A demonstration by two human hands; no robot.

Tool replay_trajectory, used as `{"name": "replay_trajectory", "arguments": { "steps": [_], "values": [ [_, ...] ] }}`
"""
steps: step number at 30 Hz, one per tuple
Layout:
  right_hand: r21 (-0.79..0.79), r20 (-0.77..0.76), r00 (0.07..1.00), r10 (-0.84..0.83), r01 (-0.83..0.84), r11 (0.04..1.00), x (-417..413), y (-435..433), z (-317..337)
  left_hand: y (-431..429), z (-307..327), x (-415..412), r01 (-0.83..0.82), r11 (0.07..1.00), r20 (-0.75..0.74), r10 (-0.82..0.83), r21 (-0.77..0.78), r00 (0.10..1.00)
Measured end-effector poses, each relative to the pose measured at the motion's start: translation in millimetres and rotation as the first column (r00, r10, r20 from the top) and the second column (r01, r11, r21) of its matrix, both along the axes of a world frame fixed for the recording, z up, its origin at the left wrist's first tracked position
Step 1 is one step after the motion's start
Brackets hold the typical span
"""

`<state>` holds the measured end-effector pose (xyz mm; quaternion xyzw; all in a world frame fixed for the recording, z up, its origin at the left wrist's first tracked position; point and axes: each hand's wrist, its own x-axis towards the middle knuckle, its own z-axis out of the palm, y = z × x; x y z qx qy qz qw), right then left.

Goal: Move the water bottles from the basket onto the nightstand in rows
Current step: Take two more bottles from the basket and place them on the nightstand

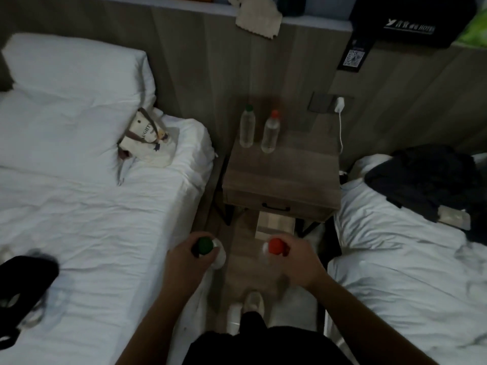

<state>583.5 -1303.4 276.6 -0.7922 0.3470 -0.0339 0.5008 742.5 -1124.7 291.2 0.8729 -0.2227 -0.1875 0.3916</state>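
Observation:
Two clear water bottles stand side by side at the back of the wooden nightstand [282, 177]: a green-capped bottle [247, 127] on the left and a red-capped bottle [271, 133] on the right. My left hand [184, 259] grips another green-capped bottle [210, 248] above the floor in front of the nightstand. My right hand [297, 256] grips another red-capped bottle [275, 246] beside it. A black basket [23, 283] lies on the left bed at the lower left edge, blurred; its contents are unclear.
White beds flank the nightstand, the left bed [92, 206] with a canvas tote bag [147, 138], the right bed [408, 259] with dark clothes [427, 177]. A white charger cable [340, 122] hangs from the wall socket. My shoe [253, 302] is on the narrow floor strip.

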Motion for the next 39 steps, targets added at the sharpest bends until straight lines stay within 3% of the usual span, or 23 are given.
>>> {"name": "replay_trajectory", "arguments": {
  "steps": [12,19,25,32,39],
  "values": [
    [-0.073,0.036,0.991,-0.127,0.129,0.989,71,-122,10,-137,0,81,0.083,0.996,-0.057,-0.082,0.017,0.995],
    [-0.075,-0.209,0.966,-0.151,0.138,0.988,136,-194,-4,-224,-18,158,0.183,0.981,-0.138,-0.172,0.07,0.975],
    [-0.061,-0.292,0.935,-0.2,0.191,0.98,200,-251,-24,-296,-42,233,0.361,0.923,-0.201,-0.332,0.131,0.922],
    [-0.026,-0.269,0.921,-0.283,0.287,0.958,253,-297,-49,-353,-62,280,0.447,0.889,-0.181,-0.426,0.098,0.887],
    [0.022,-0.226,0.925,-0.305,0.318,0.948,289,-319,-61,-385,-80,310,0.448,0.892,-0.314,-0.407,0.066,0.858]
  ]
}}
